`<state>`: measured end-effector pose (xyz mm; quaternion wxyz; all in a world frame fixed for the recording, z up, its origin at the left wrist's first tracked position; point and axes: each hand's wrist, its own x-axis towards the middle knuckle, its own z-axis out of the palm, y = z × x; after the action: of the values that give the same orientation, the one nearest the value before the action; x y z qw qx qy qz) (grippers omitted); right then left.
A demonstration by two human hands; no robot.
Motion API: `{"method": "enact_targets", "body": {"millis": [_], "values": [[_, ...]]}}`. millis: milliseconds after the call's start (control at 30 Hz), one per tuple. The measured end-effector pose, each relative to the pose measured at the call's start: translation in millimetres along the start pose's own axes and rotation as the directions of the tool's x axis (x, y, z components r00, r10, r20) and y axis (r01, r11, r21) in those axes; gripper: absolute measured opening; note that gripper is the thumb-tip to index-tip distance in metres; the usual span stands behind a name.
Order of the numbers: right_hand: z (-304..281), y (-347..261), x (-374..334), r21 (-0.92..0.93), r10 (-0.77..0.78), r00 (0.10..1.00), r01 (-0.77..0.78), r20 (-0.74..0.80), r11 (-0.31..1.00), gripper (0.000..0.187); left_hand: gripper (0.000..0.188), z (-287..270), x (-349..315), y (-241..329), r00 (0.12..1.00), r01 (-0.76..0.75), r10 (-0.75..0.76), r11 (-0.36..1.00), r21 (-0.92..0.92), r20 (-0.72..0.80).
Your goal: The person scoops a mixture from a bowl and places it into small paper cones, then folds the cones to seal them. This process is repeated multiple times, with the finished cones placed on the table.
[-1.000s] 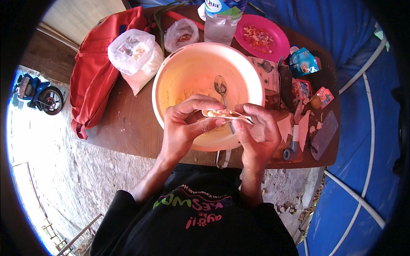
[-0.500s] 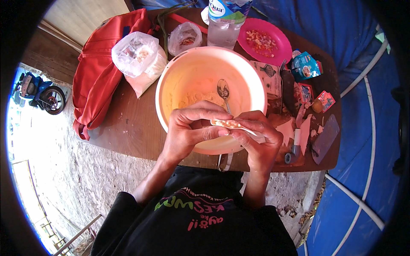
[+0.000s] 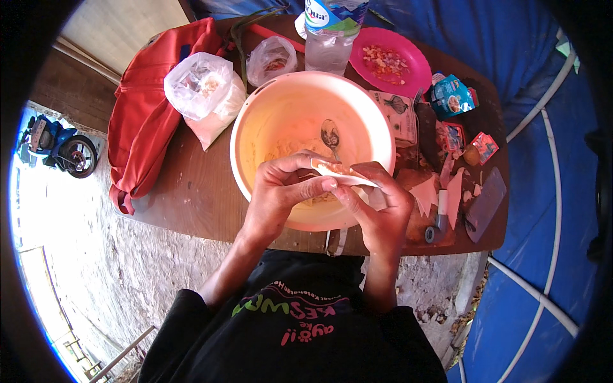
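On my feed, 2 hands hold 1 pale folded wrapper (image 3: 345, 173) over the basin (image 3: 268, 121): the left hand (image 3: 274, 195) pinches its left end, the right hand (image 3: 380, 198) its right. Orange filling shows along its open upper edge; I judge too hard a squeeze could push that out or tear the wrapper, and a slack grip could drop it near the spoon (image 3: 330, 135). The basin sits near the surface's (image 3: 185, 198) front edge; room opens leftward, while packets (image 3: 454, 97) crowd the right.
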<state>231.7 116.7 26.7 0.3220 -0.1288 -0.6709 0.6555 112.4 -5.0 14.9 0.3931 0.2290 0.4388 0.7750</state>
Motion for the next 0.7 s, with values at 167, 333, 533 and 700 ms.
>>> {"method": "enact_targets", "body": {"millis": [167, 333, 533, 700], "values": [[0.0, -5.2, -0.9, -0.009, 0.052, 0.999, -0.052, -0.012, 0.999, 0.03, 0.02, 3.4, -1.8, 1.5, 0.991, 0.097, -0.099, 0.995, -0.026, -0.086], [-0.7, -4.0, 2.5, 0.01, 0.05, 0.999, -0.05, 0.001, 0.999, 0.029, 0.014, 5.5, -3.3, 0.4, 0.993, 0.052, -0.053, 0.999, -0.018, -0.108], [-1.8, -5.7, 3.6, 0.014, 0.101, 0.995, -0.102, 0.007, 0.995, 0.022, 0.012, 4.5, -2.6, 2.5, 0.995, 0.017, -0.014, 0.999, 0.028, -0.096], [-1.8, -6.3, 3.0, 0.09, 0.21, 0.974, -0.202, -0.09, 0.975, 0.021, 0.013, 7.1, -2.4, 7.8, 0.989, 0.079, -0.07, 0.995, 0.066, -0.13]]}}
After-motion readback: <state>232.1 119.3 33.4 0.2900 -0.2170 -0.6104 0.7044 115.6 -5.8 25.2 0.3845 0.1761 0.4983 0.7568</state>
